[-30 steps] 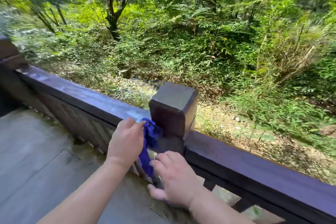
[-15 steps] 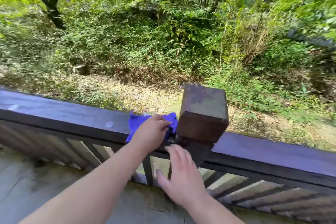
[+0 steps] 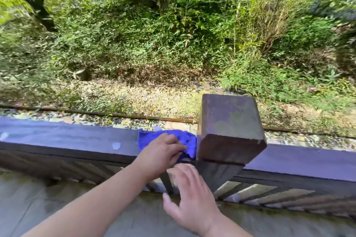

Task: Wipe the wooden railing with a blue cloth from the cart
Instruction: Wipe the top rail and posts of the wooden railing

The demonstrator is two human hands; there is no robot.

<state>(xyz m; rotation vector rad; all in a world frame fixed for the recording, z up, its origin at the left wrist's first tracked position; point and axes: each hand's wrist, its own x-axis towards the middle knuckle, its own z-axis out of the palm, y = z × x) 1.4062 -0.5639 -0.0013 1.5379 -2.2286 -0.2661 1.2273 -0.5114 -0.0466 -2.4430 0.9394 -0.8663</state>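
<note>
Blue cloth lies on the wooden railing — left hand pinching it, right hand spread.

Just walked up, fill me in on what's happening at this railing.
A person is wiping the wooden railing outdoors. The left hand presses a blue cloth flat on the top rail, right up against the square post. The right hand is open and empty, hovering in front of the slats just below the rail. Pale spots show on the rail left of the cloth. Beyond the railing is leafy undergrowth.
</note>
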